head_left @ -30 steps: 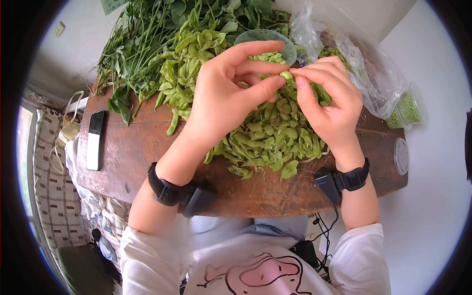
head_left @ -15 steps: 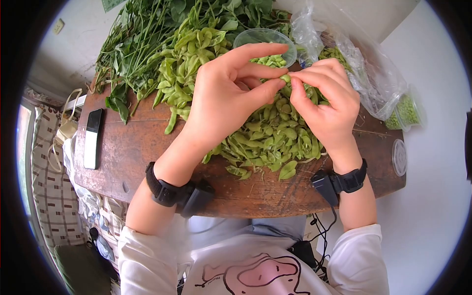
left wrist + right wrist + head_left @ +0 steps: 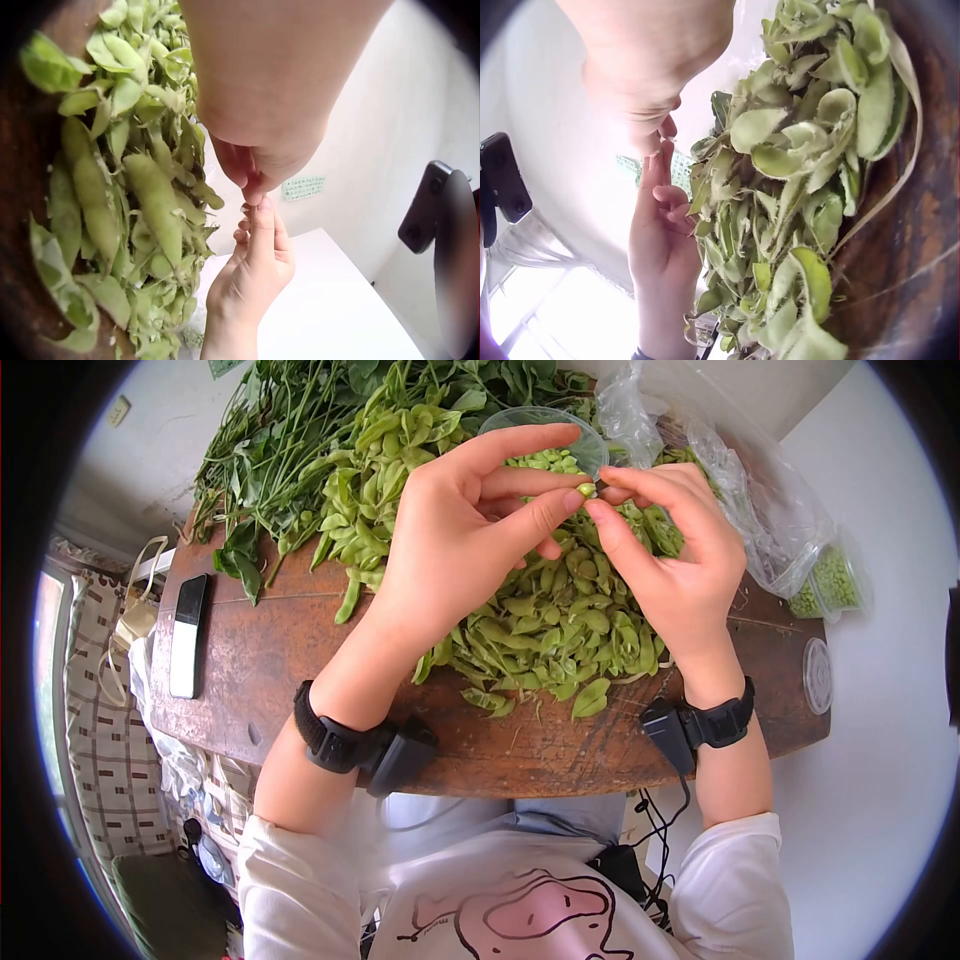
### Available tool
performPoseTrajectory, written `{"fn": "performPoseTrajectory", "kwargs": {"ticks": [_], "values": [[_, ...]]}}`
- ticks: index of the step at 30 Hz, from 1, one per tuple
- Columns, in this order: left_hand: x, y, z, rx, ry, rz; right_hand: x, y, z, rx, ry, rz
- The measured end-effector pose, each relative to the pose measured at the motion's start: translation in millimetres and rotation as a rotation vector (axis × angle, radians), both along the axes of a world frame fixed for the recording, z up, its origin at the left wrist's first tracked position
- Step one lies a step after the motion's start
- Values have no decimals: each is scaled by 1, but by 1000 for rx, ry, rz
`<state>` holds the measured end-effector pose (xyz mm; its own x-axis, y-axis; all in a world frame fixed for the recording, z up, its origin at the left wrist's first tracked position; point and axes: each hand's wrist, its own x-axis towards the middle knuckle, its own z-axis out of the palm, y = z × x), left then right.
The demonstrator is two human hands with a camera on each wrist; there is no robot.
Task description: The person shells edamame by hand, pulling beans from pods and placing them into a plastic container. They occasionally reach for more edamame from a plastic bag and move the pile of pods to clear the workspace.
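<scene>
A small shelled green soybean (image 3: 587, 490) is pinched between the thumb and fingers of my left hand (image 3: 440, 540), its index finger held out above. Close on the right is my right hand (image 3: 685, 550), thumb and index fingertips parted at the bean. Below both hands spreads a heap of green soybean pods (image 3: 555, 630), many of them split, as the right wrist view shows with its opened pods (image 3: 802, 150). Behind the left hand stands a clear plastic tub (image 3: 510, 420) with shelled beans (image 3: 548, 460) in it, partly hidden by the fingers.
Leafy soybean stalks (image 3: 280, 470) and fuller pods (image 3: 375, 500) cover the back left of the wooden table (image 3: 290, 650). A phone (image 3: 189, 635) lies at the left edge. On the right are a plastic bag (image 3: 745, 510), another tub of beans (image 3: 832, 582) and a clear lid (image 3: 817, 675).
Both hands have risen slightly. The right thumb and index finger, earlier together at the bean, have parted, while the left hand still pinches it.
</scene>
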<state>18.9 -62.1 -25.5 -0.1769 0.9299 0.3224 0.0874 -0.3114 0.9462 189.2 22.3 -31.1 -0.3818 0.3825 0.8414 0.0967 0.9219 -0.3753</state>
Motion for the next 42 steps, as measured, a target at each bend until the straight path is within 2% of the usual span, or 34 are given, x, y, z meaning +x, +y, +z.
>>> {"fn": "performPoseTrajectory", "kwargs": {"ticks": [2, 5, 21, 24, 26, 27, 30, 35, 37, 40, 42], "values": [[1, 0, 0, 15, -2, 2, 1, 5, -4, 105, -19, -27], [1, 0, 0, 12, 9, 5, 1, 6, -6, 115, -15, -23], [-1, 3, -4, -11, -4, -53, 1, 3, -5, 45, -29, -39], [-2, 4, -5, -8, -13, -21, 1, 3, -5, 46, -35, -39], [-4, 6, -8, -24, 10, 130, 0, 1, -3, -2, -41, -96], [-5, 8, -8, -17, 11, 128, -1, 2, -3, 5, -39, -98], [-9, 11, -10, -83, 44, 312, 0, 4, -10, -139, -17, -61], [-10, 20, -13, -88, 70, 381, 1, 1, -11, -227, 26, -56], [-13, 19, -12, -174, 305, 387, 1, -1, -9, -295, 47, -21], [-15, 22, -16, -85, 284, 364, -1, 9, -9, -181, 53, -6], [-14, 20, -14, -73, 225, 362, 1, 11, -7, -202, 49, -11]]}}
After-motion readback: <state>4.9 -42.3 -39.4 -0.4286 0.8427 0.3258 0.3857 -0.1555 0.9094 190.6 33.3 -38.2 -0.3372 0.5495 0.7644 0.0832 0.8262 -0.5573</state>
